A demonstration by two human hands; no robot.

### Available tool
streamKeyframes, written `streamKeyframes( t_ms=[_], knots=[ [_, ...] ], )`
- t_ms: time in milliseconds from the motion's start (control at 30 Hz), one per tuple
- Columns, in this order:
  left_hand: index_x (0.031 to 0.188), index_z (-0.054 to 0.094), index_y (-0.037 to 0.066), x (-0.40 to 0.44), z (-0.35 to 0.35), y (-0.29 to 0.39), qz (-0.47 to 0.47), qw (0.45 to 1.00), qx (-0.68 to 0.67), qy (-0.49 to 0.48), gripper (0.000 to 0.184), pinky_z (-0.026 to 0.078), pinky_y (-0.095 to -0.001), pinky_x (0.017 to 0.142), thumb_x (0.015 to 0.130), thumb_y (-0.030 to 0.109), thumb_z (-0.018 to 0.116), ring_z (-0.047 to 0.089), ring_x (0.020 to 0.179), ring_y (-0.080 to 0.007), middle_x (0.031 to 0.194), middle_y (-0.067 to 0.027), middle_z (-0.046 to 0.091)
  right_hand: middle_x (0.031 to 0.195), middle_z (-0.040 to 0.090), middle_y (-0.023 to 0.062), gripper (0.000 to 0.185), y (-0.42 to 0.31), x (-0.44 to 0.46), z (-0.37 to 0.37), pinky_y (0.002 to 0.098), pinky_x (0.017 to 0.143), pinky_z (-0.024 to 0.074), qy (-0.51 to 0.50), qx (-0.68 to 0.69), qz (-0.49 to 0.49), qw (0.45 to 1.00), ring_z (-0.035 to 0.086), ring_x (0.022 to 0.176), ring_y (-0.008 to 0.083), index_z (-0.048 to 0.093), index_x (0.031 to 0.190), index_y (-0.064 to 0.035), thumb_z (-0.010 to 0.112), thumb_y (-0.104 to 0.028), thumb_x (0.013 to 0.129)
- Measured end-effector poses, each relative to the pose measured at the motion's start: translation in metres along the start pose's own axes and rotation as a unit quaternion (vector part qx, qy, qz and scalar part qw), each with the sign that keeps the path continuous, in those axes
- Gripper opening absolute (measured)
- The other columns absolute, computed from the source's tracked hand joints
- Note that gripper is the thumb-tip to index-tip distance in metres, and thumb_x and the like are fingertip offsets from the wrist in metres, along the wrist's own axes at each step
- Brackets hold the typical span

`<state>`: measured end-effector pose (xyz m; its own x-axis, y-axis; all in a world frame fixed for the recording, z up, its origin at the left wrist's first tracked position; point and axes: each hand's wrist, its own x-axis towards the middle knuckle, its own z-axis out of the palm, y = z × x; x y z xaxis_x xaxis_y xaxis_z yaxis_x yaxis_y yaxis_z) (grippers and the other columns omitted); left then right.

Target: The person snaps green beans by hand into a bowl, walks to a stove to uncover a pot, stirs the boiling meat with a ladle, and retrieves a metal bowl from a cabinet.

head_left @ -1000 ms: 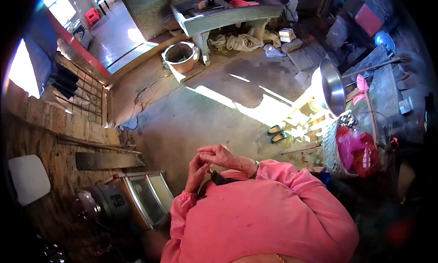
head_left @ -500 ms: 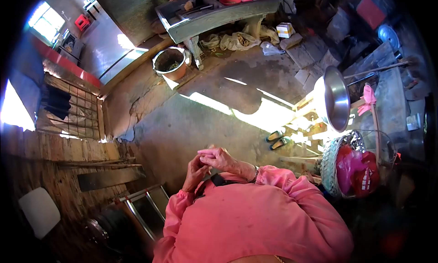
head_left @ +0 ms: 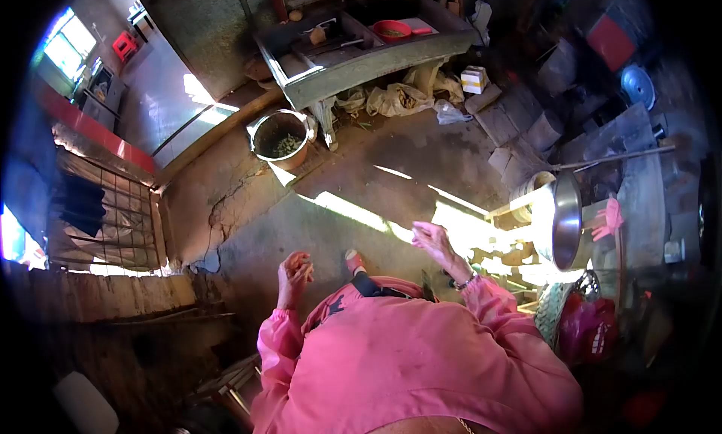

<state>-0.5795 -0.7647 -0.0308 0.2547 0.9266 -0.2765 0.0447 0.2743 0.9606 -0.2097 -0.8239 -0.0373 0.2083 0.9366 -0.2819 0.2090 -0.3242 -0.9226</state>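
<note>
My left hand (head_left: 295,276) is held up in front of me on the left, its fingers loosely curled in with nothing visible in them. To the right, my right hand (head_left: 438,247) reaches forward above the floor, fingers bent together; I see no object in it. The two hands are apart and touch nothing. Pink sleeves (head_left: 277,344) cover both arms, and a bracelet (head_left: 465,282) circles the right wrist. Below and between the hands, one foot in a shoe (head_left: 353,261) shows on the concrete floor (head_left: 331,235).
Ahead stands a stone sink (head_left: 376,77) with a red basin (head_left: 392,31). A bucket (head_left: 283,137) of greenery is beside it. On the right are a metal basin (head_left: 566,220), a woven basket (head_left: 553,310) with a red bag (head_left: 590,332), and a pink glove (head_left: 608,217).
My hands, touching each other before, have come apart, the left going left and the right moving right and forward. The view has shifted, and a foot now shows.
</note>
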Motion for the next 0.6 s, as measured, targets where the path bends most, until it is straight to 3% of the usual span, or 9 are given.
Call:
streamKeyframes(
  t_ms=[133,233,267,367,467,600],
  knots=[
    [0.096,0.059,-0.001,0.031,-0.042,-0.001,-0.032,0.997,0.065,0.035,0.016,0.044,-0.0233,0.045,0.083,0.007,0.056,0.053,0.053,-0.0093,0.067,-0.0050,0.058,0.073,0.066,0.0124,0.034,0.045,0.025,-0.001,0.0258,0.057,0.0537,0.059,-0.015,0.075,0.995,0.065,0.064,0.0149,0.058,0.109,0.0097,0.062,-0.016,0.087],
    [0.095,0.060,-0.001,0.047,-0.056,0.006,-0.035,0.996,0.081,0.031,0.016,0.045,-0.0238,0.046,0.083,0.009,0.056,0.054,0.054,-0.0097,0.067,-0.0053,0.059,0.063,0.064,0.0091,0.028,0.081,0.041,0.015,0.0268,0.056,0.0517,0.054,-0.103,0.083,0.990,0.063,0.058,0.0131,0.064,0.099,0.0049,0.061,-0.019,0.084],
    [0.096,0.060,-0.001,0.051,-0.059,0.008,-0.043,0.995,0.086,0.030,0.019,0.046,-0.0244,0.047,0.083,0.012,0.057,0.055,0.057,-0.0100,0.068,-0.0051,0.059,0.060,0.063,0.0076,0.026,0.074,0.044,0.019,0.0291,0.057,0.0519,0.024,-0.159,0.084,0.983,0.062,0.056,0.0130,0.068,0.088,-0.0019,0.060,-0.026,0.082],
    [0.097,0.060,-0.001,0.066,-0.061,0.014,-0.032,0.997,0.024,0.062,0.020,0.047,-0.0247,0.049,0.084,0.013,0.058,0.056,0.059,-0.0103,0.070,-0.0050,0.059,0.071,0.067,0.0148,0.035,0.067,0.073,0.035,0.0274,0.056,0.0549,-0.053,-0.223,0.111,0.967,0.064,0.056,0.0149,0.062,0.109,0.0046,0.063,-0.019,0.083],
    [0.098,0.060,-0.001,0.086,-0.072,0.032,-0.046,0.997,0.002,0.064,0.021,0.047,-0.0235,0.051,0.085,0.015,0.059,0.056,0.061,-0.0101,0.071,-0.0041,0.059,0.077,0.067,0.0145,0.031,0.054,0.111,0.044,0.0307,0.062,0.0532,-0.133,-0.463,-0.151,0.863,0.065,0.066,0.0185,0.064,0.104,0.0023,0.063,-0.019,0.082],
    [0.097,0.061,-0.001,0.135,-0.108,0.047,-0.034,0.997,-0.016,0.072,0.021,0.046,-0.0230,0.051,0.086,0.017,0.060,0.056,0.061,-0.0098,0.070,-0.0033,0.057,0.077,0.066,0.0144,0.025,0.023,0.172,0.063,0.0318,0.062,0.0522,-0.104,-0.294,0.032,0.949,0.065,0.067,0.0203,0.064,0.096,0.0008,0.062,-0.018,0.081]
  ],
)
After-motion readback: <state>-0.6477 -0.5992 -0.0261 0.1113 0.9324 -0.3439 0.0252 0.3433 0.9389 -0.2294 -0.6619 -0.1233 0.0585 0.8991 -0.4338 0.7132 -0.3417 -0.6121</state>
